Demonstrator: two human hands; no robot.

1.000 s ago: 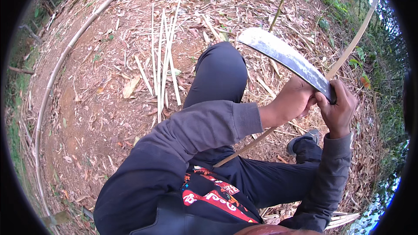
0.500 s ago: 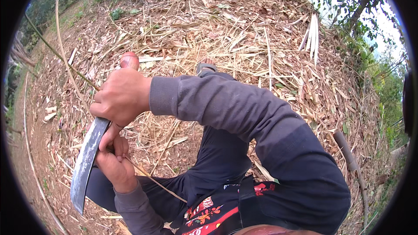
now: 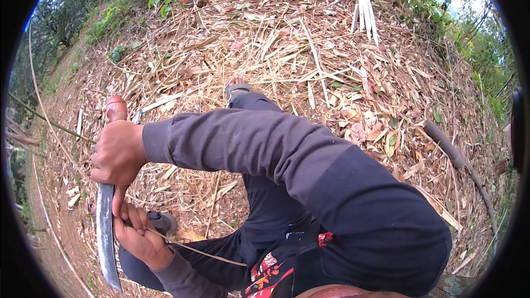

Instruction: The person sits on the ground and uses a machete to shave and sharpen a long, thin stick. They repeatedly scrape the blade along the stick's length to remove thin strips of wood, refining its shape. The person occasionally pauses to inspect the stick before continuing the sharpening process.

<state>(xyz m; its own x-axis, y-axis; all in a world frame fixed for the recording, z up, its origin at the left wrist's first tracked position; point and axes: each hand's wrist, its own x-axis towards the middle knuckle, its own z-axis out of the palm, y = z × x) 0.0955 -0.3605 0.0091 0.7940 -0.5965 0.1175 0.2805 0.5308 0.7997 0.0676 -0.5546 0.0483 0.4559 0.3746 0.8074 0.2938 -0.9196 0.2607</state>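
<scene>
My right hand (image 3: 118,152) is closed round a machete (image 3: 105,234), just above its broad grey blade. Its reddish-brown handle end sticks up beyond the fist, and the blade points down toward the lower edge. One finger of that hand stretches down along the blade to the left hand. My left hand (image 3: 141,240), close beside the blade, has its fingers curled round a thin tan strip (image 3: 207,255) that looks like split bamboo. From there the strip runs right, over my dark trousers. Where blade and strip meet is hidden by the fingers.
Dry leaves and pale shavings (image 3: 276,49) cover the sloping ground. Several pale split strips (image 3: 364,14) lie at the far right. A thick brown stick (image 3: 444,143) is at the right. A green stem (image 3: 52,118) and a long thin cane (image 3: 34,60) stand at the left.
Both hands and the machete now appear lower and farther left, and the blade hangs more upright. The whole view has shifted too. Both grips look the same.
</scene>
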